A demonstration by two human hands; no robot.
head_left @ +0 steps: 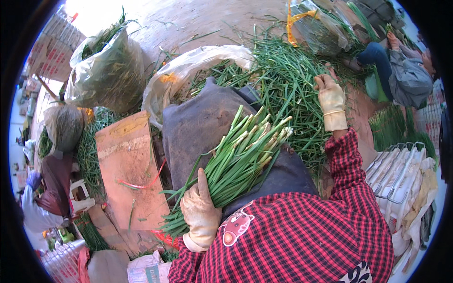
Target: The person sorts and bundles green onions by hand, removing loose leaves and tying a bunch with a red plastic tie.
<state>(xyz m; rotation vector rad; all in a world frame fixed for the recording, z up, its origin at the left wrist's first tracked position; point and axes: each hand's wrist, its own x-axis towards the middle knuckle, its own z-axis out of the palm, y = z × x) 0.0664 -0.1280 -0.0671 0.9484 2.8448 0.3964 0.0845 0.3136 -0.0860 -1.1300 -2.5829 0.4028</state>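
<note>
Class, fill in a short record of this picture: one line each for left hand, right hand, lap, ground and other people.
Left hand: gloved left hand grips a bunch of green stalks
Right hand: gloved right hand reaches into the loose pile
Lap: dark cloth under the bunch
Ground: board, filled bags
Others: seated person at upper right

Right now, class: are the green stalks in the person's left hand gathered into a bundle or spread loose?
Gathered. The left hand grips the green stalks as one bunch, pale ends aligned; the heap of loose greens lies scattered beyond.
</note>
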